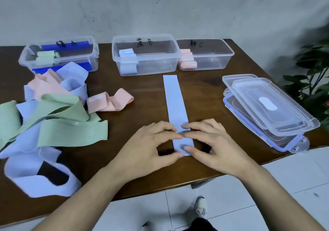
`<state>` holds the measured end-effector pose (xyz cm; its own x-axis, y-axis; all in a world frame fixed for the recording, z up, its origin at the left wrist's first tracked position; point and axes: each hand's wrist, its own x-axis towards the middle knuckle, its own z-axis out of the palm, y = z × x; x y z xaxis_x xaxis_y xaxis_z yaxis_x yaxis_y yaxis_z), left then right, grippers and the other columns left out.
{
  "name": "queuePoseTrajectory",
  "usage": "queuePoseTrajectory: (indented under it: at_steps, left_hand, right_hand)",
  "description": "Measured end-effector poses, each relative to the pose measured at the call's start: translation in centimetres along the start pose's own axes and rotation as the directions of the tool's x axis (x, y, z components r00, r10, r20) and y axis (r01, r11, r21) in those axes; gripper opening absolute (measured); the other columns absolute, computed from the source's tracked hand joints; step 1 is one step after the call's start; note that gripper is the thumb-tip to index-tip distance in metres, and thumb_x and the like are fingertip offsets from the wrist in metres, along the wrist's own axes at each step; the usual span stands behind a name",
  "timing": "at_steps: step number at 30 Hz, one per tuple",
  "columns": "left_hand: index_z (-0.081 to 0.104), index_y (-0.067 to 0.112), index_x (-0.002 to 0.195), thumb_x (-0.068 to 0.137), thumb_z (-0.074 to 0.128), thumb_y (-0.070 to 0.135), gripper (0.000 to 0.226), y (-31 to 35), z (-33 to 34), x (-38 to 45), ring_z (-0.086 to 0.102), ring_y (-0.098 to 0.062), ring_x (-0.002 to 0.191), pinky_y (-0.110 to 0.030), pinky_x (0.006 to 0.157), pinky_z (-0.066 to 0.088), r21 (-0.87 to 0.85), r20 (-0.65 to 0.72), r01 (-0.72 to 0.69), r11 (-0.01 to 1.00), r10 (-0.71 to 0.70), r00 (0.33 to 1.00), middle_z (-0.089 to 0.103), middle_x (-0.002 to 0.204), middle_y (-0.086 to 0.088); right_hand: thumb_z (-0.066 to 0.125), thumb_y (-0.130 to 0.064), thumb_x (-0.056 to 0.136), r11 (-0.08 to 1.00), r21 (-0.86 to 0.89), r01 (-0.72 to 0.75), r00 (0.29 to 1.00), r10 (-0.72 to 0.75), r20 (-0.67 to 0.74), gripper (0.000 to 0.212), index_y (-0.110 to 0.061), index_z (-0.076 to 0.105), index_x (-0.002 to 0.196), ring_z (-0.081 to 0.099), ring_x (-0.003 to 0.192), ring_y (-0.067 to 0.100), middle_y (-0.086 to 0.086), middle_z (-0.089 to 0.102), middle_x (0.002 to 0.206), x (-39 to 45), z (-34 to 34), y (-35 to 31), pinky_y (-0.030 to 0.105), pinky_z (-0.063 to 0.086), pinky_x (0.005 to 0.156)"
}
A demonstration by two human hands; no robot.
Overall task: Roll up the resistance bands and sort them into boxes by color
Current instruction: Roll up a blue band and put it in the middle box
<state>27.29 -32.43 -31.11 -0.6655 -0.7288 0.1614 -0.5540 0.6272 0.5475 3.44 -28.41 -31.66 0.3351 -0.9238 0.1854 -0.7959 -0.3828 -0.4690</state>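
Observation:
A light blue band (pixel 175 99) lies flat on the brown table (pixel 142 109), running away from me. My left hand (pixel 151 147) and my right hand (pixel 211 143) pinch its near end from either side, fingertips meeting on the fabric. Three clear boxes stand at the back: the left box (pixel 25 59) holds green rolls, the middle box (pixel 147 65) holds light blue rolls, and the right box (pixel 219 61) holds pink rolls.
A loose heap of green, blue and pink bands (pixel 53 116) covers the left side, with a pink band (pixel 110 102) beside it. Stacked clear lids (pixel 267 109) lie at the right. A plant (pixel 313 74) stands past the table's right edge.

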Motion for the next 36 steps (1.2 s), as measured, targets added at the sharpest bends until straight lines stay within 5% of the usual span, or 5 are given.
queuePoseTrajectory:
  at_steps: [4,16,27,32,36]
  left_hand:
    - [0.070,0.036,0.116,0.091,0.053,0.056,0.037,0.1,0.8,0.0,0.050,-0.004,0.100,-0.029,0.083,0.047,0.198,-0.013,-0.137,0.971,0.143,0.990,0.056,0.119,0.019]
    - [0.075,0.025,0.093,0.096,0.054,0.034,0.022,0.1,1.0,-0.2,0.058,-0.011,0.084,-0.030,0.072,0.049,0.259,-0.100,-0.250,0.933,0.283,0.954,0.065,0.100,0.013]
    - [0.071,0.023,0.105,0.095,0.054,0.035,0.023,0.2,1.3,-0.4,0.061,-0.011,0.085,-0.031,0.075,0.052,0.280,-0.115,-0.235,0.931,0.276,0.954,0.070,0.099,0.011]
    - [0.074,0.023,0.097,0.096,0.051,0.031,0.024,0.0,1.3,-0.4,0.059,-0.012,0.083,-0.033,0.072,0.052,0.283,-0.104,-0.247,0.927,0.286,0.953,0.067,0.099,0.009]
    - [0.072,0.022,0.095,0.095,0.050,0.029,0.024,0.2,1.5,-0.4,0.054,-0.009,0.078,-0.029,0.071,0.051,0.257,-0.097,-0.251,0.933,0.283,0.954,0.064,0.094,0.009]
  right_hand:
    - [0.059,-0.056,0.091,0.998,-0.030,0.058,0.998,-0.058,0.022,0.041,-0.039,0.067,0.126,0.042,0.128,0.004,-0.027,0.051,0.141,-1.0,0.1,-0.1,0.026,0.031,0.103]
    - [0.072,-0.030,0.093,0.958,-0.118,0.261,0.947,-0.278,-0.161,0.014,-0.023,0.079,0.103,0.059,0.101,0.013,-0.014,0.068,0.112,-0.9,0.7,-0.3,0.036,0.046,0.082]
    - [0.071,-0.022,0.093,0.979,0.034,0.200,0.966,-0.191,-0.173,0.006,-0.020,0.070,0.088,0.053,0.083,0.012,-0.014,0.061,0.094,-0.9,1.3,-1.1,0.040,0.044,0.074]
    - [0.073,-0.030,0.090,0.995,0.062,0.080,0.984,-0.069,-0.162,0.021,-0.026,0.070,0.110,0.052,0.096,0.009,-0.017,0.060,0.104,-1.2,1.3,-1.1,0.024,0.046,0.085]
    - [0.070,-0.029,0.091,0.991,0.046,0.126,0.976,-0.116,-0.184,0.011,-0.021,0.075,0.094,0.050,0.087,0.008,-0.013,0.060,0.095,-1.3,1.5,-1.1,0.019,0.042,0.077]
